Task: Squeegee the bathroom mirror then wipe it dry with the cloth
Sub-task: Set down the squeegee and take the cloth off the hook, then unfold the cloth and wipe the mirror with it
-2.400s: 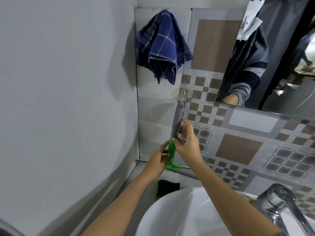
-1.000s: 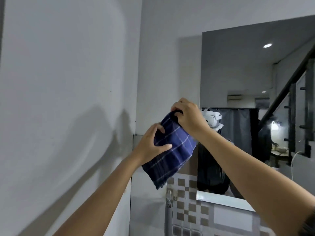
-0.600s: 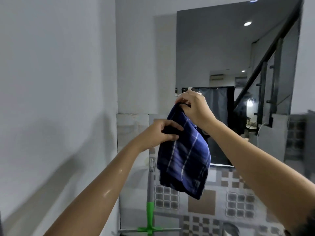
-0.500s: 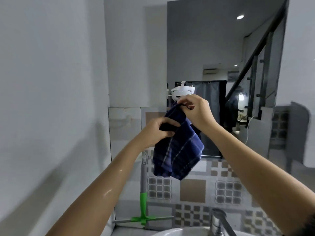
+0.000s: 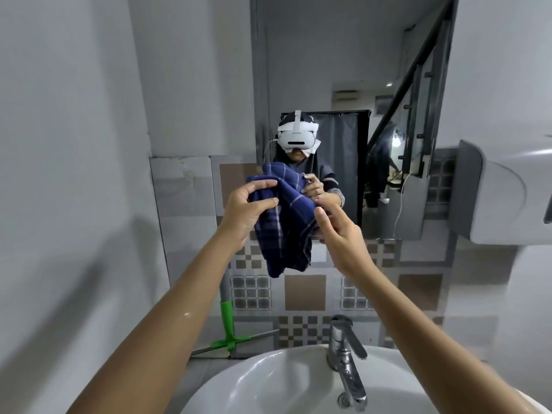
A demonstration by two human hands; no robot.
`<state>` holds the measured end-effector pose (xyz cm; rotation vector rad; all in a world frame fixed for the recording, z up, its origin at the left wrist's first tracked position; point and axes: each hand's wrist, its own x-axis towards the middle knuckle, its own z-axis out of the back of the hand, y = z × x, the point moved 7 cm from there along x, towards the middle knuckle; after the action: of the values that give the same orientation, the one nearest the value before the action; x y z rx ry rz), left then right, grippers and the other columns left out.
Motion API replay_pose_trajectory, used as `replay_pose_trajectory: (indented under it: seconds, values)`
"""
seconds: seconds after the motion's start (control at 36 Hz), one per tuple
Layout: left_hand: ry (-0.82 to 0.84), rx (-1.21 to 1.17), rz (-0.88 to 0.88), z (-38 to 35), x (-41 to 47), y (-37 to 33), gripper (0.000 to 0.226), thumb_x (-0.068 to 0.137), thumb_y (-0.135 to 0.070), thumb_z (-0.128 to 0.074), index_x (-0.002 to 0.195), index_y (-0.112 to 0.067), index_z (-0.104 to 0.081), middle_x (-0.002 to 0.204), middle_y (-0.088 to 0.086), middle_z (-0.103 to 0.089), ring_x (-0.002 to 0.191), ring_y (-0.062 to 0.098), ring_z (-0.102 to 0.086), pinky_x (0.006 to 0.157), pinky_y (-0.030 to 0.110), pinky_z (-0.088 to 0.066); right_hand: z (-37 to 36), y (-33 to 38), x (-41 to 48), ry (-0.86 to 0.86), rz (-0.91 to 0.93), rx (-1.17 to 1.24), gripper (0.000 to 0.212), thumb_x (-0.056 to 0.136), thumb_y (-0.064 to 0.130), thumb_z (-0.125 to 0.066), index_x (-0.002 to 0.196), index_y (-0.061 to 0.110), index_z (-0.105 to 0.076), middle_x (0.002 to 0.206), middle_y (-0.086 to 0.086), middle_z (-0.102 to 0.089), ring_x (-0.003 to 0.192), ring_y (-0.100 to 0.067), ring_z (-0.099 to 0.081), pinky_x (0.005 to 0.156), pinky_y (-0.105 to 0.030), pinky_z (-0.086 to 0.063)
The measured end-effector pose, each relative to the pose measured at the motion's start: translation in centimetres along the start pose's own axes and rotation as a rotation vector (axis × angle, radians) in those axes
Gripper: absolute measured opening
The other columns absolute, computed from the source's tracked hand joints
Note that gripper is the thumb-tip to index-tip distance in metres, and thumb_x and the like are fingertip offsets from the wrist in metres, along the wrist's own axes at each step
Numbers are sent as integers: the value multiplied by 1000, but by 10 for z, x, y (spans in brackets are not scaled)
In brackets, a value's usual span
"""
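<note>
A dark blue checked cloth (image 5: 283, 222) hangs bunched between my two hands in front of the mirror (image 5: 328, 85). My left hand (image 5: 246, 210) grips its upper left part with fingers curled into the fabric. My right hand (image 5: 339, 231) holds its right edge, fingers partly spread. The mirror is fixed to the wall above the tiles and reflects a person wearing a white headset. The squeegee (image 5: 227, 327), with a green handle and grey blade, leans against the tiled wall at the left of the basin.
A white basin (image 5: 268, 380) with a chrome tap (image 5: 346, 351) lies below my arms. A white dispenser (image 5: 504, 192) juts from the right wall. A plain wall closes the left side. Patterned tiles (image 5: 304, 291) run under the mirror.
The view has dropped, so the basin and tap now show. The cloth has come down from the wall hook and sits lower, and my right hand has shifted from its top to its right edge.
</note>
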<state>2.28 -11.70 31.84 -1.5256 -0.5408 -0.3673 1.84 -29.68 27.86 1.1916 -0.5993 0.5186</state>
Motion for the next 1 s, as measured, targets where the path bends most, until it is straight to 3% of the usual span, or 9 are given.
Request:
replay_pose_trajectory:
  seconds: [0.08,0.19,0.33,0.44,0.53,0.69,0.78,0.86,1.0]
  values:
    - [-4,4,0,-3,-1,4,32,74,1,-68,87,-29,-70,100,7,-67,95,23,-63,81,34,-53,-2,4,0,3,-3,37,40,86,49,-53,121,29,-52,93,5,-66,82,-16,-65,79,-36,-56]
    - [25,-15,38,-5,-3,7,30,75,1,-68,93,-23,-69,101,9,-67,94,23,-63,83,35,-53,-3,6,1,-34,15,-19,41,83,27,-68,121,22,-54,85,15,-61,70,-4,-60,67,-15,-52]
    - [166,153,66,2,-8,11,31,76,1,-69,99,-19,-67,109,9,-65,99,21,-63,86,34,-53,10,-4,7,-85,-49,1,23,84,16,-67,107,17,-66,93,3,-66,90,-15,-64,78,-24,-53]
    - [278,259,143,10,-17,22,31,75,-7,-73,100,-23,-65,106,5,-66,97,19,-65,83,33,-55,17,-11,8,-54,-75,-34,16,84,16,-66,98,21,-69,87,3,-69,86,-13,-64,73,-18,-51]
    - [304,267,144,12,-22,30,34,73,-9,-75,102,-24,-64,107,2,-65,100,18,-64,85,33,-55,20,-12,8,-54,-78,-66,15,84,15,-66,97,22,-70,85,5,-68,85,-11,-63,75,-21,-51]
    - [139,279,60,23,-20,48,39,63,-20,-84,98,-24,-66,102,3,-69,95,19,-66,87,40,-54,22,-14,7,-85,-90,-98,15,86,15,-64,99,21,-69,91,0,-68,86,-13,-62,74,-27,-54]
    - [13,262,-5,26,-17,54,39,63,-18,-83,98,-16,-66,100,1,-69,89,6,-66,82,29,-55,25,-19,8,-113,-101,-103,16,86,14,-64,101,19,-69,90,0,-68,86,-13,-62,73,-25,-54]
    - [14,240,-75,19,-14,59,37,66,-16,-81,98,-23,-65,99,-3,-68,85,-1,-66,79,20,-54,28,-23,8,-149,-87,-103,17,86,12,-63,101,19,-68,90,2,-68,86,-10,-63,70,-20,-53]
    - [91,232,-146,6,5,56,41,74,-20,-75,110,-33,-60,116,-8,-63,107,7,-60,97,33,-47,40,-20,23,-212,-45,-90,17,87,9,-61,99,20,-68,89,5,-69,83,-3,-62,64,-9,-50]
